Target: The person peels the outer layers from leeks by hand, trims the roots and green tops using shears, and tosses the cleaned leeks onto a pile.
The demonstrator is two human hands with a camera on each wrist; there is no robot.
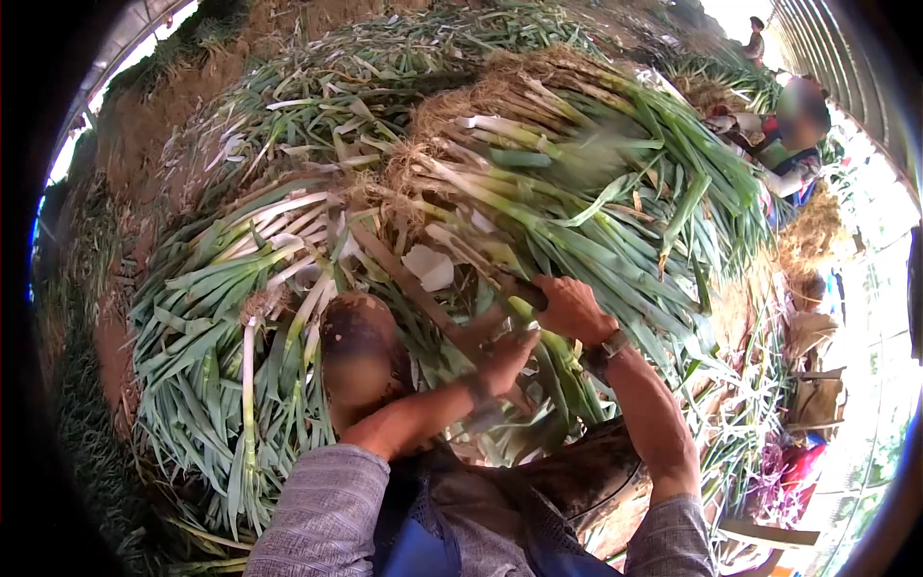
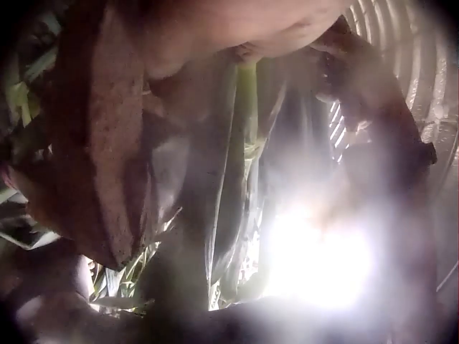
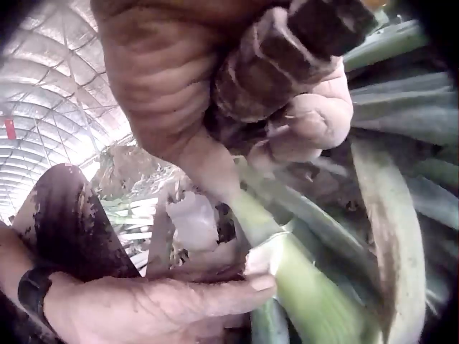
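Note:
My left hand (image 1: pixel 508 361) grips a green and white leek (image 3: pixel 308 287), its thumb lying along the stalk in the right wrist view. In the left wrist view, a green stalk (image 2: pixel 247 100) comes out below that hand. My right hand (image 1: pixel 575 313) holds the dark, ridged handle (image 3: pixel 262 68) of a tool, whose far end is hard to make out. The right thumb (image 3: pixel 211 168) touches the leek just above my left hand. Behind both hands lies a large heap of leeks (image 1: pixel 577 231), roots toward the middle.
More leeks (image 1: pixel 202 317) lie at the left, beside my knee (image 1: pixel 361 351). A brown plank-like strip (image 1: pixel 409 274) and a pale scrap (image 1: pixel 428 267) are in front of my left hand. Another person (image 1: pixel 793 144) sits at the far right under the arched roof; someone else (image 1: pixel 755 43) is farther back.

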